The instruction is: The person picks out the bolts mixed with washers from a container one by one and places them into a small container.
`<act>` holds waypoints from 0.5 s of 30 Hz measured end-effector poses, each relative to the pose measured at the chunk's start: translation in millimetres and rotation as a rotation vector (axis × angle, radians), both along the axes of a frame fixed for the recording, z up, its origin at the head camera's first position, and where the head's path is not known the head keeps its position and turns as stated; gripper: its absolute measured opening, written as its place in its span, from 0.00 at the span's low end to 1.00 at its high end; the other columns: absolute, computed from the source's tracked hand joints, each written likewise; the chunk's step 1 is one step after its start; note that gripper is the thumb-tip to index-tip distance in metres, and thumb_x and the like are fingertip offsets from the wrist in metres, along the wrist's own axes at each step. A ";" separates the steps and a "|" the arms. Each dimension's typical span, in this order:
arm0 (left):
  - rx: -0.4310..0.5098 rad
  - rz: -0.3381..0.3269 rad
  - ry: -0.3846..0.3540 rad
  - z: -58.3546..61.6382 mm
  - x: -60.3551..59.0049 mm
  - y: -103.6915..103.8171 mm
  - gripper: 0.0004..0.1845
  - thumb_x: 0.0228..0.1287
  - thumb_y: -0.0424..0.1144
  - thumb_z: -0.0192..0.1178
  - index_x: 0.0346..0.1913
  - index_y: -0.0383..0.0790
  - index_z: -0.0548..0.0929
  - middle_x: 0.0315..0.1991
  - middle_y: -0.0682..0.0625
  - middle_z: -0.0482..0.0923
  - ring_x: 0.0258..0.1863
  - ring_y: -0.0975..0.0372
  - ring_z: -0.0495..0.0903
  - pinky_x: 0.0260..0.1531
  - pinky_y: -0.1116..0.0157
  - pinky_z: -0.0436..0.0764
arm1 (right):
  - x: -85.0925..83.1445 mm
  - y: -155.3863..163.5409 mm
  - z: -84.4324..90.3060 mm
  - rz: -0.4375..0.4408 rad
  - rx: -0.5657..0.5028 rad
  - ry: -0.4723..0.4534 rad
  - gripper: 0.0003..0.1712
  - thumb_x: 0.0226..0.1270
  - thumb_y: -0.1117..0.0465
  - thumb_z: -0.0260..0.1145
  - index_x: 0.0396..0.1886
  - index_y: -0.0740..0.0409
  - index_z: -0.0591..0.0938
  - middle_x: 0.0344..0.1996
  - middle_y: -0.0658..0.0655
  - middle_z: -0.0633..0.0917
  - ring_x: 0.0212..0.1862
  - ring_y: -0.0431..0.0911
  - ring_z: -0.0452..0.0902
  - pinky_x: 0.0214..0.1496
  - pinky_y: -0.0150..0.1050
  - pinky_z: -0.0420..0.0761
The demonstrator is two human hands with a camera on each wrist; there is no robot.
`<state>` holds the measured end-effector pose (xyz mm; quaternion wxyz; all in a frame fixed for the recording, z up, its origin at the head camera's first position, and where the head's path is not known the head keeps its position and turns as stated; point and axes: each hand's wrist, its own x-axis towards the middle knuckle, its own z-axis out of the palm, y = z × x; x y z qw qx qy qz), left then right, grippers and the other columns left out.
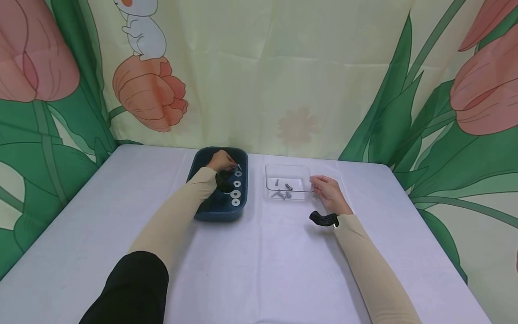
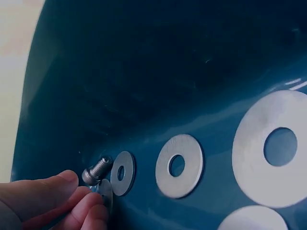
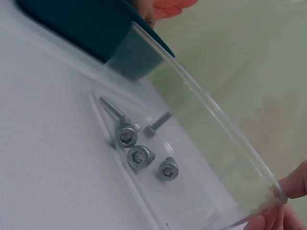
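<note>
My left hand [image 1: 221, 161] reaches into the dark blue tray [image 1: 202, 211] at its far end. In the left wrist view its thumb and fingertips [image 2: 57, 189] pinch a small silver bolt [image 2: 95, 168] with a little washer [image 2: 105, 194] against it. A row of flat washers [image 1: 236, 189] of growing size lies along the tray's right side, the nearest small one [image 2: 122, 172] just beside the bolt. My right hand [image 1: 329, 191] holds the right rim of the clear plastic tray [image 1: 269, 173], fingertips [image 3: 295, 183] pinching its corner. Several bolts [image 3: 139, 155] lie inside it.
Both trays stand side by side at the far middle of a white-clothed table [image 1: 259, 270], close to a flower-print curtain [image 1: 299, 67] that walls the back and sides. Black wrist mounts [image 1: 323, 219] sit on both forearms.
</note>
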<state>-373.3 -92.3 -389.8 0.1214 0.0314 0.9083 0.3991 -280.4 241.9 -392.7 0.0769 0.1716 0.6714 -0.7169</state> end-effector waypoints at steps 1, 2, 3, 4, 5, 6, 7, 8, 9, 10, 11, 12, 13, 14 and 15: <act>-0.004 0.005 -0.004 -1.1 -0.9 0.5 0.12 0.62 0.32 0.59 0.45 0.28 0.84 0.45 0.36 0.83 0.36 0.57 0.81 0.40 0.66 0.81 | -0.6 0.2 -1.0 0.002 0.002 0.003 0.14 0.66 0.64 0.59 0.51 0.60 0.73 0.30 0.43 0.78 0.32 0.34 0.71 0.37 0.23 0.76; -0.008 0.010 -0.008 -1.4 -1.0 1.1 0.12 0.62 0.33 0.59 0.45 0.28 0.84 0.45 0.36 0.83 0.37 0.57 0.81 0.41 0.65 0.80 | -1.4 0.5 -2.1 0.002 0.004 0.004 0.14 0.66 0.64 0.59 0.50 0.60 0.73 0.30 0.43 0.78 0.32 0.34 0.71 0.36 0.22 0.76; -0.011 0.012 -0.011 -1.7 -1.1 1.6 0.12 0.62 0.33 0.59 0.45 0.28 0.84 0.45 0.36 0.83 0.37 0.56 0.81 0.41 0.65 0.80 | -1.9 0.7 -2.8 0.002 0.006 0.004 0.14 0.66 0.64 0.59 0.50 0.60 0.73 0.30 0.43 0.78 0.32 0.34 0.71 0.36 0.22 0.76; -0.010 0.017 -0.016 -1.9 -1.2 2.0 0.12 0.62 0.32 0.59 0.45 0.28 0.83 0.45 0.36 0.83 0.37 0.57 0.81 0.40 0.65 0.80 | -2.4 0.7 -3.4 0.001 0.008 0.005 0.13 0.66 0.64 0.59 0.50 0.60 0.73 0.30 0.43 0.78 0.32 0.34 0.71 0.36 0.22 0.76; -0.009 0.023 -0.021 -1.8 -1.2 2.8 0.12 0.62 0.32 0.59 0.45 0.28 0.83 0.45 0.36 0.83 0.36 0.57 0.81 0.40 0.66 0.80 | -2.8 0.9 -3.9 0.001 0.010 0.002 0.13 0.66 0.64 0.59 0.49 0.59 0.74 0.30 0.43 0.78 0.32 0.34 0.71 0.35 0.22 0.76; -0.008 0.031 -0.027 -1.8 -1.2 3.7 0.12 0.61 0.32 0.59 0.45 0.28 0.83 0.45 0.36 0.83 0.36 0.57 0.81 0.39 0.66 0.79 | -3.1 0.9 -4.3 0.002 0.009 0.006 0.13 0.66 0.64 0.59 0.49 0.59 0.74 0.30 0.43 0.78 0.31 0.34 0.71 0.35 0.22 0.75; -0.006 0.037 -0.029 -1.7 -1.0 4.8 0.12 0.61 0.32 0.60 0.45 0.28 0.83 0.45 0.35 0.83 0.35 0.57 0.80 0.38 0.67 0.79 | -3.4 1.1 -4.5 0.005 0.009 0.008 0.12 0.66 0.65 0.59 0.49 0.59 0.74 0.30 0.43 0.78 0.31 0.34 0.71 0.35 0.22 0.75; 0.000 0.043 -0.033 -1.9 -1.3 5.7 0.12 0.61 0.32 0.60 0.45 0.28 0.83 0.45 0.35 0.83 0.34 0.58 0.80 0.36 0.68 0.78 | -3.6 0.9 -4.6 0.004 0.012 0.007 0.11 0.66 0.64 0.59 0.48 0.59 0.74 0.29 0.43 0.78 0.31 0.34 0.71 0.34 0.22 0.75; 0.006 0.044 -0.034 -2.7 -2.1 6.6 0.12 0.60 0.32 0.60 0.45 0.28 0.83 0.45 0.36 0.83 0.33 0.59 0.80 0.34 0.69 0.78 | -3.7 0.7 -4.5 0.002 0.013 0.003 0.11 0.66 0.64 0.59 0.47 0.58 0.74 0.29 0.43 0.78 0.31 0.34 0.71 0.34 0.22 0.75; 0.012 0.047 -0.034 -3.3 -2.6 7.8 0.12 0.59 0.32 0.61 0.44 0.28 0.84 0.44 0.36 0.83 0.32 0.59 0.80 0.33 0.70 0.77 | -4.1 0.5 -4.7 -0.001 0.014 -0.001 0.10 0.66 0.64 0.59 0.47 0.57 0.74 0.29 0.43 0.78 0.31 0.34 0.71 0.34 0.23 0.75; 0.020 0.047 -0.034 -3.9 -2.8 9.1 0.12 0.59 0.31 0.61 0.44 0.27 0.84 0.44 0.36 0.83 0.32 0.60 0.80 0.31 0.71 0.77 | -4.4 0.5 -4.8 -0.003 0.015 -0.004 0.10 0.66 0.64 0.59 0.46 0.57 0.74 0.29 0.44 0.78 0.31 0.35 0.71 0.34 0.23 0.75; 0.028 0.045 -0.033 -4.5 -3.0 10.5 0.12 0.58 0.31 0.62 0.43 0.27 0.84 0.43 0.36 0.84 0.31 0.60 0.81 0.30 0.72 0.76 | -4.7 0.4 -4.9 -0.007 0.013 -0.007 0.10 0.66 0.64 0.59 0.46 0.57 0.74 0.29 0.44 0.78 0.31 0.35 0.71 0.34 0.23 0.75; 0.037 0.041 -0.031 -5.3 -3.0 11.7 0.11 0.58 0.31 0.62 0.42 0.27 0.84 0.42 0.36 0.84 0.30 0.60 0.81 0.28 0.72 0.76 | -4.8 0.5 -5.0 -0.007 0.007 -0.011 0.10 0.66 0.64 0.59 0.47 0.58 0.74 0.29 0.44 0.78 0.31 0.35 0.71 0.35 0.23 0.76; 0.042 0.037 -0.030 -5.7 -2.7 12.9 0.11 0.58 0.30 0.62 0.42 0.27 0.84 0.41 0.36 0.84 0.29 0.61 0.82 0.27 0.73 0.76 | -5.0 0.3 -4.9 -0.011 0.005 -0.016 0.10 0.66 0.64 0.59 0.46 0.57 0.74 0.29 0.44 0.78 0.31 0.35 0.71 0.35 0.23 0.76; 0.043 0.034 -0.029 -5.9 -2.3 14.0 0.11 0.58 0.30 0.62 0.41 0.27 0.84 0.40 0.36 0.85 0.29 0.61 0.82 0.27 0.73 0.77 | -5.0 0.5 -5.0 -0.009 -0.003 -0.017 0.10 0.66 0.64 0.59 0.47 0.58 0.74 0.29 0.44 0.78 0.31 0.35 0.71 0.35 0.23 0.76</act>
